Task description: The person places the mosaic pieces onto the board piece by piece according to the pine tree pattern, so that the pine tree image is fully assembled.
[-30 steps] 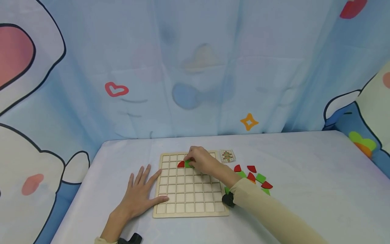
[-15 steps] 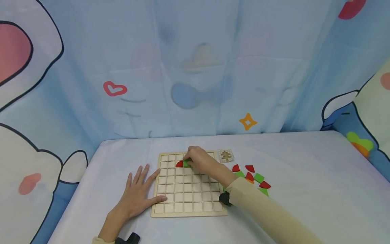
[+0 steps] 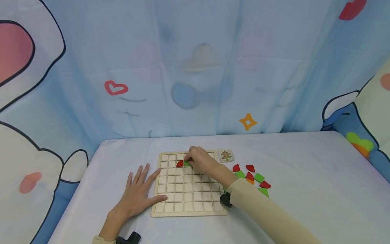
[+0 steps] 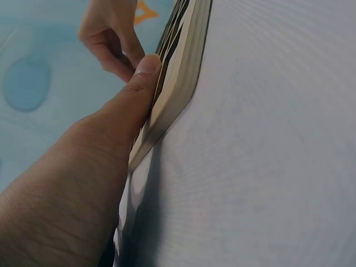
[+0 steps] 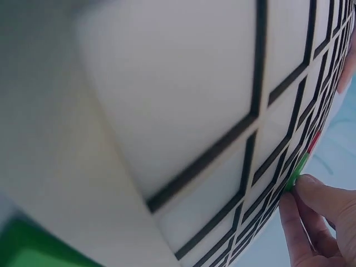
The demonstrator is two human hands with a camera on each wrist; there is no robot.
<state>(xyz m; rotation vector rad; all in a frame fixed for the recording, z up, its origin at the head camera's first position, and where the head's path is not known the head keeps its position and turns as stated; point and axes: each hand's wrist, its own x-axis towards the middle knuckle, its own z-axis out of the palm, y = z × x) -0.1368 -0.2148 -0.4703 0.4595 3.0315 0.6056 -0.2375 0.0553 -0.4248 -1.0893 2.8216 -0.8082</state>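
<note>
A wooden grid board [image 3: 189, 196] lies on the white table. My left hand [image 3: 135, 195] is spread flat at its left side, the thumb [image 4: 146, 72] resting on the frame and another fingertip touching the edge. Near the board's far side my right hand [image 3: 202, 161] pinches a green piece [image 3: 187, 163] between thumb and fingers, in a cell of the second row. In the right wrist view the green piece [image 5: 297, 171] is partly hidden by the fingertips. Just left of it, a red quarter-round piece [image 3: 180, 163] sits in its own cell.
Right of the board lie several loose red pieces [image 3: 265, 184] and green pieces [image 3: 259, 178], with an orange piece [image 3: 250, 181] partly covered. A small pattern card [image 3: 226, 156] lies by the board's far right corner. A printed blue curtain [image 3: 195, 112] hangs behind the table.
My right hand stays over the same cell, with its fingertips shifting slightly on the green piece. The left hand keeps its place on the board.
</note>
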